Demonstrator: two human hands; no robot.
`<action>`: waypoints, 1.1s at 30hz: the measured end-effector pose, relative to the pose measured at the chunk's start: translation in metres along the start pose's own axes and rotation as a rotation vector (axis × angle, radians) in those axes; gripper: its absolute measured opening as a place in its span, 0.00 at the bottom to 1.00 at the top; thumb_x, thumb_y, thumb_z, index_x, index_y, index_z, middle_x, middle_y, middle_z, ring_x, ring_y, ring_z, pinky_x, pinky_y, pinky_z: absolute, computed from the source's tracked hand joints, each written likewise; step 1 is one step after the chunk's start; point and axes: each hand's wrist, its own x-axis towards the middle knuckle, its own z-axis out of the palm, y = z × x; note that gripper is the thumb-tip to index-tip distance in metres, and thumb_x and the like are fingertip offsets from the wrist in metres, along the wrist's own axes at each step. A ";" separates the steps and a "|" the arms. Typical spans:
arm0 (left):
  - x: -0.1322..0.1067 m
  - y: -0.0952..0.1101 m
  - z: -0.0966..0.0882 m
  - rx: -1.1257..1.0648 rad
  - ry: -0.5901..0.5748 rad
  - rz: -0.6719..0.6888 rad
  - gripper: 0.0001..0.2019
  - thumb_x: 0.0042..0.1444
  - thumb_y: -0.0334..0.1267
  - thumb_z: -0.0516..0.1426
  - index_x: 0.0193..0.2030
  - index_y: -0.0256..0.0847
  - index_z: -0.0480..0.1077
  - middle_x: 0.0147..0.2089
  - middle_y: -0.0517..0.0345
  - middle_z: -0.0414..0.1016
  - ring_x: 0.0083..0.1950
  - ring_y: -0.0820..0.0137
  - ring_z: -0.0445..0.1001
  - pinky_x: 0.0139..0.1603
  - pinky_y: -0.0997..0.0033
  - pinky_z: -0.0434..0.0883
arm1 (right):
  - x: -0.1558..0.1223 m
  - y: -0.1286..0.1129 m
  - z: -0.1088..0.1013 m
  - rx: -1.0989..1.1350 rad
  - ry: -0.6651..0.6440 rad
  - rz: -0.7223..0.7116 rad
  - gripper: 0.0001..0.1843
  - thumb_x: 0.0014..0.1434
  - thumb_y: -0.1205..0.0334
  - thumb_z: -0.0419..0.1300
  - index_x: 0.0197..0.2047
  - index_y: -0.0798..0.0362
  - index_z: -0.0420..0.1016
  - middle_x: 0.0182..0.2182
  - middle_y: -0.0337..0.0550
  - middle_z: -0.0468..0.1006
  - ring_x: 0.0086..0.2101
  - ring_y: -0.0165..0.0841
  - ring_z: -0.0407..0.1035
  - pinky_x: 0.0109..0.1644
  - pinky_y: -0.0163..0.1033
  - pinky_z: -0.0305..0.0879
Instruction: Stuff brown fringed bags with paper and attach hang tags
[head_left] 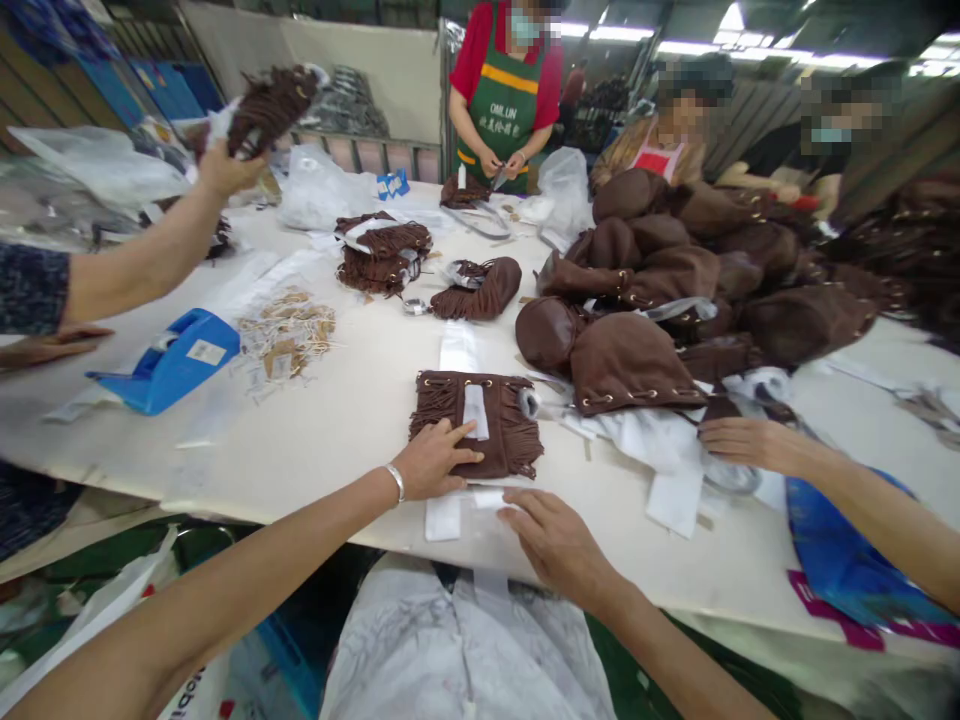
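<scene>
A flat brown fringed bag (442,408) lies on the table straight ahead, with metal eyelets along its top edge and a white strip (475,412) across its middle. My left hand (436,460), a silver bangle at its wrist, rests on the bag's lower part with fingers spread, fingertips by the strip. Close to the table's front edge, my right hand (559,548) has its fingers closed at the end of a white piece of wrapping paper (489,499); its thumb is hidden. Another white paper piece (442,520) lies just left of it.
Brown drawstring bags (637,360) are heaped at the right. A co-worker's hand (750,445) reaches in there. At left stand a blue tape dispenser (180,360) and a pile of tags (289,335); another person's hand (229,170) lifts a fringed bag (274,110). Folded bags (382,250) lie farther back.
</scene>
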 end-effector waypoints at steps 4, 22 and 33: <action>-0.002 0.001 0.003 0.007 0.008 0.003 0.25 0.54 0.45 0.62 0.59 0.54 0.68 0.71 0.54 0.53 0.54 0.55 0.62 0.51 0.54 0.65 | -0.055 -0.019 0.032 -0.066 -0.098 -0.115 0.25 0.60 0.74 0.53 0.61 0.53 0.64 0.65 0.53 0.59 0.64 0.45 0.52 0.64 0.57 0.57; -0.008 0.008 -0.005 0.065 0.089 -0.010 0.25 0.51 0.47 0.64 0.57 0.56 0.69 0.68 0.53 0.58 0.53 0.55 0.64 0.48 0.54 0.67 | 0.071 -0.011 -0.024 0.483 0.301 0.226 0.10 0.65 0.60 0.51 0.38 0.51 0.73 0.31 0.41 0.77 0.32 0.33 0.70 0.37 0.36 0.65; -0.011 0.004 -0.005 -0.172 0.101 -0.109 0.17 0.52 0.47 0.63 0.49 0.50 0.71 0.57 0.54 0.66 0.51 0.59 0.62 0.50 0.55 0.64 | 0.157 0.068 0.035 0.417 0.232 0.644 0.13 0.59 0.53 0.56 0.30 0.52 0.73 0.26 0.39 0.76 0.30 0.36 0.70 0.35 0.36 0.58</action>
